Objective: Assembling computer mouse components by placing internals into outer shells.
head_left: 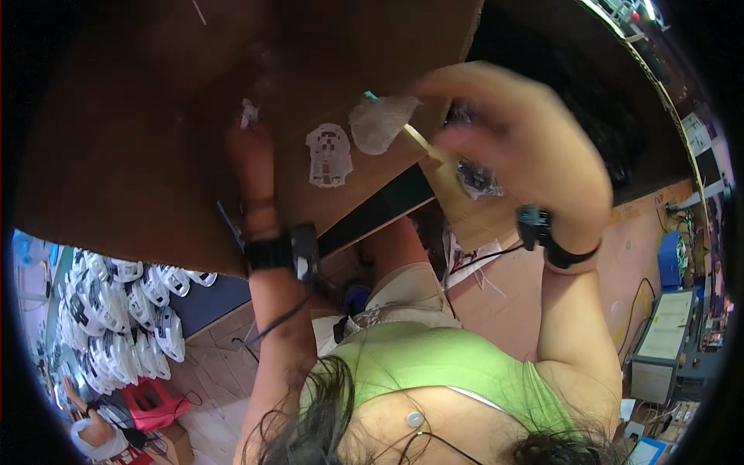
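My left hand (252,151) lies in shadow over the brown cardboard surface (294,77). Its fingers are closed on a small whitish piece (248,114), too dim to name. My right hand (511,132), blurred by motion, is raised over a cardboard box edge; thumb and fingers are apart, with nothing visible between them. Between the hands lies a flat white plastic part with cut-outs (328,155). Beside it is a crumpled translucent plastic bag (380,128) with a green bit at its top. Below my right hand is a part in clear plastic (477,180).
A dark open box (612,124) stands at the right, with black bags inside. Many white shells (108,302) are stacked at the left, near a red stool (151,403) and another person (101,434). A blue bin (670,258) is at the far right.
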The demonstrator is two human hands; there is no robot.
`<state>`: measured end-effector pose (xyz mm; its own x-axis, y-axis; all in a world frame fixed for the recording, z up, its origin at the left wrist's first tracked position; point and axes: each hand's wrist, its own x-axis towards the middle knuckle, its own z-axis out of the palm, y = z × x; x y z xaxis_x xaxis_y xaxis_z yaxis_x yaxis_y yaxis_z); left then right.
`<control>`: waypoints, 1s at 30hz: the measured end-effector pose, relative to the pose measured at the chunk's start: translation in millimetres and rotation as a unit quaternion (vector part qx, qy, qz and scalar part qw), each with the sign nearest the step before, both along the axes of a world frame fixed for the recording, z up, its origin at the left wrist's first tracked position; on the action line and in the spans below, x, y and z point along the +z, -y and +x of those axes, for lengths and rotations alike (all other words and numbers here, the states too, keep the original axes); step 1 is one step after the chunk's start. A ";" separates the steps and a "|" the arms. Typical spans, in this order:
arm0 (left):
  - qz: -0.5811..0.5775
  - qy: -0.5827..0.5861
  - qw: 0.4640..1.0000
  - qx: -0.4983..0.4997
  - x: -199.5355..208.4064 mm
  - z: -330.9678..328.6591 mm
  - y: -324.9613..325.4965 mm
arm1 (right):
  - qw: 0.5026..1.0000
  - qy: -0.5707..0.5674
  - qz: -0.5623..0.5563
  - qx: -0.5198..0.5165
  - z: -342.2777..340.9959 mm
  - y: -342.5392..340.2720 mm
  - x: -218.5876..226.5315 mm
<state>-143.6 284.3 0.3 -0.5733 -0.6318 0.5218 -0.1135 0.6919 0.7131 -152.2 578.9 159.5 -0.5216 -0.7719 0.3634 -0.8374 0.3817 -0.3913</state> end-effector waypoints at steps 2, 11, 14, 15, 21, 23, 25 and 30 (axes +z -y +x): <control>-0.014 0.005 0.999 0.045 23.5 5.7 -25.4 | 0.986 -0.008 -0.052 -0.157 -40.7 -58.4 6.1; 0.369 -0.260 0.859 -0.241 61.4 50.5 -76.2 | 0.900 -0.051 0.239 -0.362 -159.2 -126.1 -165.4; 0.433 -0.254 0.803 -0.319 57.2 62.6 -76.2 | 0.924 -0.055 0.209 -0.317 -166.8 -132.6 -160.2; 0.434 -0.254 0.804 -0.319 56.0 65.9 -77.8 | 0.924 -0.055 0.209 -0.316 -166.8 -136.4 -158.1; 0.448 -0.199 0.798 -0.350 52.6 81.7 -93.2 | 0.923 -0.240 -0.189 -0.235 -63.6 -74.6 -66.4; 0.447 -0.126 0.794 -0.391 51.0 81.0 -101.4 | 0.930 -0.224 -0.285 -0.061 -13.3 -39.3 -50.5; 0.491 -0.094 0.747 -0.439 47.8 73.1 -116.8 | 0.937 -0.198 -0.285 0.047 15.0 -10.4 -50.8; 0.581 -0.133 0.645 -0.478 60.7 93.4 -121.2 | 0.899 -0.308 -0.268 0.155 1.1 25.0 -80.8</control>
